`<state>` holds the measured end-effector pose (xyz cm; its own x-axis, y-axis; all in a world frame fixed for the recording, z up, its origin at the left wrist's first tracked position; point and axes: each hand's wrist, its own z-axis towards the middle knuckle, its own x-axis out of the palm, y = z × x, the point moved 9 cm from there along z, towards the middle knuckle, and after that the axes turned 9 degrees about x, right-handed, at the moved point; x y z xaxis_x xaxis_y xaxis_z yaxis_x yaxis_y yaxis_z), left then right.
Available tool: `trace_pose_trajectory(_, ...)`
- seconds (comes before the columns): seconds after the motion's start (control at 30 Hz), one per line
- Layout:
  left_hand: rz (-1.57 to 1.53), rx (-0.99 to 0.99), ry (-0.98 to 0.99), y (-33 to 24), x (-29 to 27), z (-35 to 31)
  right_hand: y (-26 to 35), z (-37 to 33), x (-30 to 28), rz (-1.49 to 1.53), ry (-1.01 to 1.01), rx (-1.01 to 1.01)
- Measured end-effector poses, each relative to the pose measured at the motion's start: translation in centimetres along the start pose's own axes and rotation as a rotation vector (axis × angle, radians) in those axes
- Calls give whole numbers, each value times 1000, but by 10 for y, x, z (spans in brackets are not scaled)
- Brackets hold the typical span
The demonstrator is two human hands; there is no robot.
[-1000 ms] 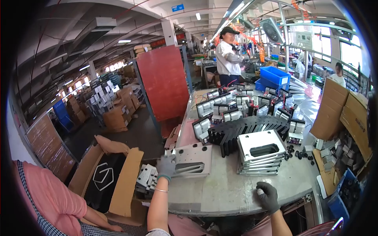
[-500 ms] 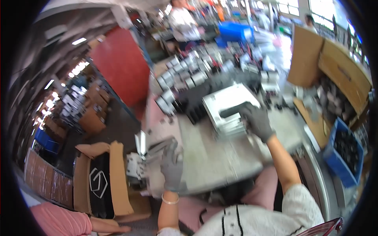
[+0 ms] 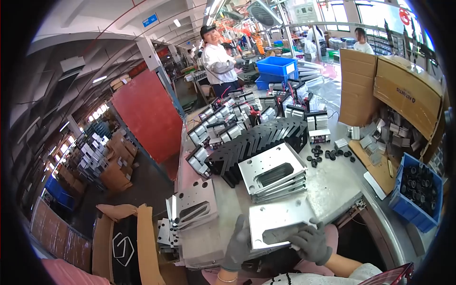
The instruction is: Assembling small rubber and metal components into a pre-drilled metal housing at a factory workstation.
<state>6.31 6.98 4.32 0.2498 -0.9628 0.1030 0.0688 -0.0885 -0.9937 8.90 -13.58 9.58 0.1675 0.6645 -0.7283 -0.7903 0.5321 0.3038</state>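
The right hand [image 3: 309,243] is gripping the near right edge of a silver plate [image 3: 281,213], fingers half-curled, the plate extending leftward and beyond it. The left hand [image 3: 237,244] is holding loosely open just beside the plate's left edge; contact is remaining unclear.

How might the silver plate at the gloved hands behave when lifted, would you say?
The silver plate is probably stiff, since it looks metallic and shows no sag. Its smooth sheen suggests it may slip slightly. Being broad and flat, it seems unlikely to roll.
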Motion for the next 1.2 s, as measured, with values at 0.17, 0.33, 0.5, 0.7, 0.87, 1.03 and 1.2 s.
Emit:
trace_pose_trajectory(0.17,-210,-36,-92,29,6,3,-10,-1,7,89,69,-88)
trace_pose_trajectory(0.33,15,160,-306,28,-38,24,-87,51,-1,461,-229,161)
trace_pose_trajectory(0.5,186,165,-374,27,-43,26,-209,117,27,-105,-126,425)
trace_pose_trajectory(0.7,0,-18,-399,41,-39,17,-233,122,89,-250,288,398)
trace_pose_trajectory(0.87,-1,68,-356,36,-41,15,-220,125,70,-98,111,390)
trace_pose_trajectory(1.03,46,86,-359,34,-39,19,-217,127,63,-79,81,406)
trace_pose_trajectory(1.2,29,31,-391,38,-40,18,-220,125,63,-68,58,402)
